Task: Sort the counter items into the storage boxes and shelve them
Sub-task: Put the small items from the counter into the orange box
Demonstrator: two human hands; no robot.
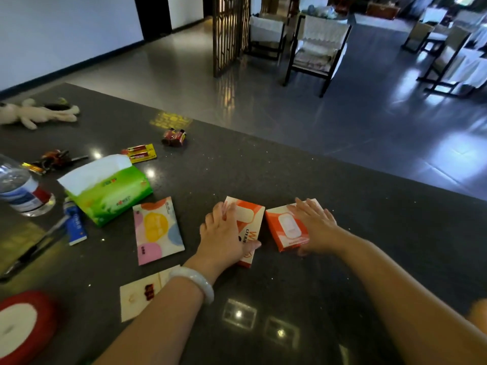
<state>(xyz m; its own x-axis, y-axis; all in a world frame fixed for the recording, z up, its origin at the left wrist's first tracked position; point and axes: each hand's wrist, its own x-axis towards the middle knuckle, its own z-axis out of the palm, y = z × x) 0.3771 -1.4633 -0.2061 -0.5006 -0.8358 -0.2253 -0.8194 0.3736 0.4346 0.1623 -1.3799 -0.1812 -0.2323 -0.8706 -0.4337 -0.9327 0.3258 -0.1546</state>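
Observation:
Two orange-and-white wipe packs lie side by side on the dark counter (290, 164). My left hand (224, 233) lies over the left wipe pack (250, 214), fingers along its left edge and thumb across its near end. My right hand (316, 225) rests flat with straight fingers on the right side of the right wipe pack (287, 227). Left of them lie a pastel tissue packet (156, 230) and a green tissue pack (110, 188) with a white sheet sticking out. No storage box is in view.
Further left are a blue tube (76, 225), a water bottle (21, 188), battery packs (141, 153), red batteries (174, 137), a plush toy (37, 113), a red ribbon spool (21, 325) and a cream envelope (142, 291). The counter's far edge drops to a tiled floor with chairs (316, 48).

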